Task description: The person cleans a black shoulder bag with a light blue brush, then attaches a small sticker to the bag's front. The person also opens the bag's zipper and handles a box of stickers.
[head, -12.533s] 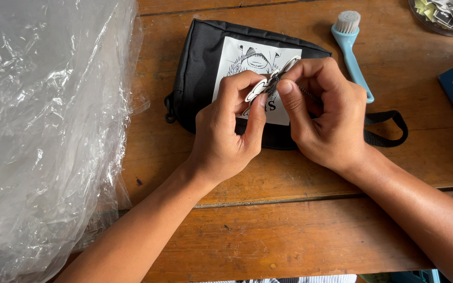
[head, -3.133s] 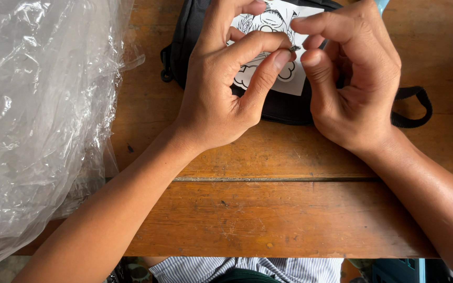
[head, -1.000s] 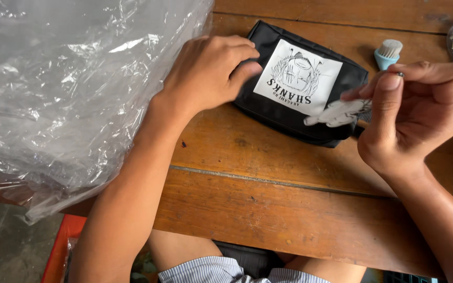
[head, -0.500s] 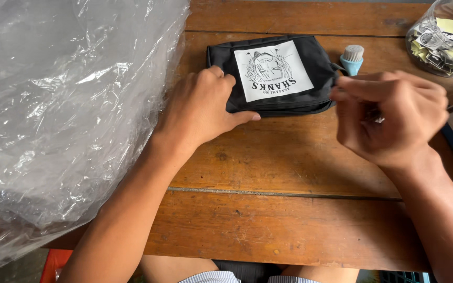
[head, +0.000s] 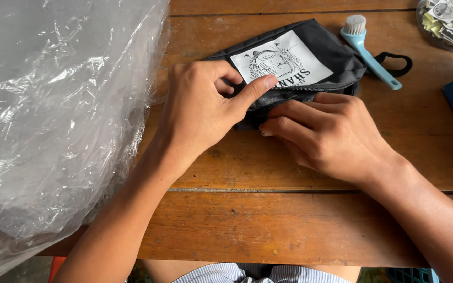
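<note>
Both hands pinch the near edge of a soft black fabric pouch (head: 310,63) on the wooden table (head: 268,225): left hand (head: 205,112) thumb pressed onto its white rectangular label (head: 281,60), right hand (head: 326,136) fingers alongside. Beyond them lies a blue brush (head: 369,52); left, crinkled clear plastic (head: 53,115).

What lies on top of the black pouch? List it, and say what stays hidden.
On the black pouch lie a white printed label, the left hand and the right hand at its near edge. The hands cover that edge; the inside is hidden.
</note>
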